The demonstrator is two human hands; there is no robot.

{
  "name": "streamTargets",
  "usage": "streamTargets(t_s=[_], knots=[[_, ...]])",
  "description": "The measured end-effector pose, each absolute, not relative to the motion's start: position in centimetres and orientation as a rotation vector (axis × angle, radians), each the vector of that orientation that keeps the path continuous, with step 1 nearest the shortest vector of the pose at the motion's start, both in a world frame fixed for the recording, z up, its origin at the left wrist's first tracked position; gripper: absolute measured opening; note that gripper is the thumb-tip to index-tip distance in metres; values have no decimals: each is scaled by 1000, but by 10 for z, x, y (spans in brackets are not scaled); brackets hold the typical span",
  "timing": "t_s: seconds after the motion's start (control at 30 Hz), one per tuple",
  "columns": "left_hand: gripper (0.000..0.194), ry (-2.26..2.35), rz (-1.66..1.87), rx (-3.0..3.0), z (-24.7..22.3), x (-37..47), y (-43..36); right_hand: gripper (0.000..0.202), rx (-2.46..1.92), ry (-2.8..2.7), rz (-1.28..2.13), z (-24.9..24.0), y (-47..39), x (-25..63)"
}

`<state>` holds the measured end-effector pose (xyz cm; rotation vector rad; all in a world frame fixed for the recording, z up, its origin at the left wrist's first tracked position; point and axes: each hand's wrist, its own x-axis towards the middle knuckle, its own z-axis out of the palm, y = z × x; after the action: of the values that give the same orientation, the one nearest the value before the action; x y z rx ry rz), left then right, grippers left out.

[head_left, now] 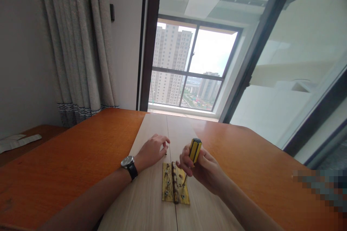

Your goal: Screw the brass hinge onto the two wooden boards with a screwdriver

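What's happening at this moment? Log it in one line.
left hand: over pale boards | right hand: gripping screwdriver | screwdriver tip: at hinge

At upper left, a gray curtain (78, 43) with a dark patterned hem, beside a plain pale wall (126, 50). At upper center, beyond dark door frames (242, 75), a four-pane window (200, 66), tilted in view, with high-rise buildings (172, 48) under a bright, washed-out sky (213, 52). Across the lower frame, a glossy orange-brown wooden table (92, 148). Soft daylight from the window, dimmer toward the left edge.
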<state>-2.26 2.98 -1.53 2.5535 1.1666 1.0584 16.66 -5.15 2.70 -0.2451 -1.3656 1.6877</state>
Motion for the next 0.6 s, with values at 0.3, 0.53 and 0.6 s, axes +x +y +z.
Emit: streamTargets(t_s=[0.3, 0.53, 0.6], knots=[[16, 1150, 1049, 2555, -14, -23, 29, 27, -147, -1367, 1883, 27, -55, 167], [16, 1147, 1038, 2561, -15, -23, 29, 26, -134, -1424, 1930, 25, -58, 166], [16, 1157, 1045, 2553, -15, -23, 29, 28, -143, -1419, 1926, 26, -58, 166]])
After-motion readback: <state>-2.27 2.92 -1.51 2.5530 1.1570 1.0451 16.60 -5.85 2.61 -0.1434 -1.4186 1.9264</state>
